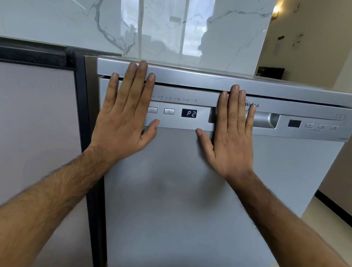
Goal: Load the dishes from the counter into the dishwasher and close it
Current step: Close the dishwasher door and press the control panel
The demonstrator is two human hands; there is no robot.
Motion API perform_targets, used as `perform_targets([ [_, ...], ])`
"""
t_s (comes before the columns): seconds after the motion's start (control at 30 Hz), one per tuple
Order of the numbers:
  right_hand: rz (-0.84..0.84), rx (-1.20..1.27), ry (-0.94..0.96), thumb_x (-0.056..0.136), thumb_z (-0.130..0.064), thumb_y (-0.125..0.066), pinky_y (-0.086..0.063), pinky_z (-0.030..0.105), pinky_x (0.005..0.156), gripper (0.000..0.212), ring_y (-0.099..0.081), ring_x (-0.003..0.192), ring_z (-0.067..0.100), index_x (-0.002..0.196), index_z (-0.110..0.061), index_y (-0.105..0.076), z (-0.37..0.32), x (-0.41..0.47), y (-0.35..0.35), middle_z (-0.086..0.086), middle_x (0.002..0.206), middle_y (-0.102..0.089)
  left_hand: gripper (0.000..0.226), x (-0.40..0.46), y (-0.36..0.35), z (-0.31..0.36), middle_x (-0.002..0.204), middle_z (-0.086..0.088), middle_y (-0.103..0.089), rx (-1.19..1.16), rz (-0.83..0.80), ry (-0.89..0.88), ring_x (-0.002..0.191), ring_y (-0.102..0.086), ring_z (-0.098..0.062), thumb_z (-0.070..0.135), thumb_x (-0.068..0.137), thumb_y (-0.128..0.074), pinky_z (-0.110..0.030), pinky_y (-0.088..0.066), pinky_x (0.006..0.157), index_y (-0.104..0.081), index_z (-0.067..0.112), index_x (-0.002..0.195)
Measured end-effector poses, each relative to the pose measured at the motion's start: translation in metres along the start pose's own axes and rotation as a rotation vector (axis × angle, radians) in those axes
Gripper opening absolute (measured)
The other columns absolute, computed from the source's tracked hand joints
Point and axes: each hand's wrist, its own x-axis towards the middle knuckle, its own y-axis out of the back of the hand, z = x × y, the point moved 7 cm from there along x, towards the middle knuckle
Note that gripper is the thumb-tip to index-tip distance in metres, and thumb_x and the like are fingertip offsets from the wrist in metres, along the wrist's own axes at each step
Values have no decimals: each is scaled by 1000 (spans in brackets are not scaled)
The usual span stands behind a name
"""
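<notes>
A silver dishwasher (pixel 184 201) fills the middle of the head view, its door upright and shut against the body. Its control strip shows a lit display (pixel 189 113) reading P2, and a recessed door handle (pixel 265 120) sits to the right of that. My left hand (pixel 126 115) lies flat on the door's upper left, fingers straight and reaching over the top edge. My right hand (pixel 231 131) presses flat on the door beside it, covering the left part of the handle. No dishes are in view.
A pale cabinet front (pixel 22 135) with a dark frame stands left of the dishwasher under a black counter edge (pixel 24 53). A marble backsplash (pixel 75 8) rises behind. Tiled floor (pixel 327 220) and a brown wall panel lie to the right.
</notes>
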Motion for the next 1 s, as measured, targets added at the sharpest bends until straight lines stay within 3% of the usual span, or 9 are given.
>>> perform_targets([
  [0.3, -224, 29, -15, 101, -55, -37, -11, 58, 121, 83, 0, 153, 33, 158, -3, -7, 0, 0, 14, 19, 165, -1, 78, -1, 11, 2, 165, -19, -4, -95, -161, 25, 154, -3, -33, 44, 100, -42, -55, -7, 124, -11, 1, 158],
  [0.5, -551, 7, 29, 96, -50, -43, -15, 57, 120, 88, 4, 153, 33, 158, -3, -1, 1, 7, 51, 19, 165, 6, 87, 10, 43, -1, 166, -18, -3, -130, -484, 23, 154, -4, -33, 32, 92, -51, -56, -9, 123, -4, 2, 158],
  [0.77, -969, 51, 51, 95, -56, -47, -6, 52, 123, 93, 3, 154, 29, 158, -4, -2, 5, 65, 119, 13, 166, 3, 89, 68, 105, -26, 166, -19, -9, -182, -927, -11, 153, -8, -35, 39, 92, -54, -57, -11, 122, -8, 2, 158],
  [1.0, -1021, 157, 46, 97, -60, -40, -3, 52, 123, 91, 7, 154, 27, 158, -5, -2, -14, 170, 197, 11, 166, 4, 88, 161, 179, -75, 165, -19, -12, -221, -1007, 19, 154, -8, -35, 43, 90, -57, -57, -9, 123, -16, 2, 157],
])
